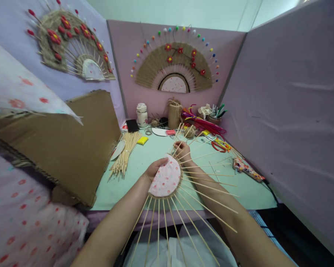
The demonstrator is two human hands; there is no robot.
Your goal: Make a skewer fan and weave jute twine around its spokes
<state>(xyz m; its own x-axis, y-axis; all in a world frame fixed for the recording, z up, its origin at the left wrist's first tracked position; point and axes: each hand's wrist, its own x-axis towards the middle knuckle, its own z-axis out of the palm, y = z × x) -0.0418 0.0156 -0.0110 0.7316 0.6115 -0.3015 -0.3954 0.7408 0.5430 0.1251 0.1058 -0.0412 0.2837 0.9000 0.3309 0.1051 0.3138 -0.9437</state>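
My left hand (155,169) grips the straight edge of a half-round fan base (167,180), its thumb lying on the face. White fabric with small red flowers covers the base, and brown twine runs along its curved rim. Many thin wooden sticks (196,188) fan out from that rim, toward my lap and to the right. At the far end of the rim is my right hand (183,151), behind several sticks. Its fingers are pinched together close to the sticks; what they hold is too small to make out.
A bundle of wooden sticks (129,148) lies left, beside a large cardboard piece (72,141). A glue gun (247,169) and scissors (221,145) lie right. A twine ball (189,131), twine-wrapped roll (174,114) and white jar (141,115) line the back. A finished fan (156,65) hangs behind.
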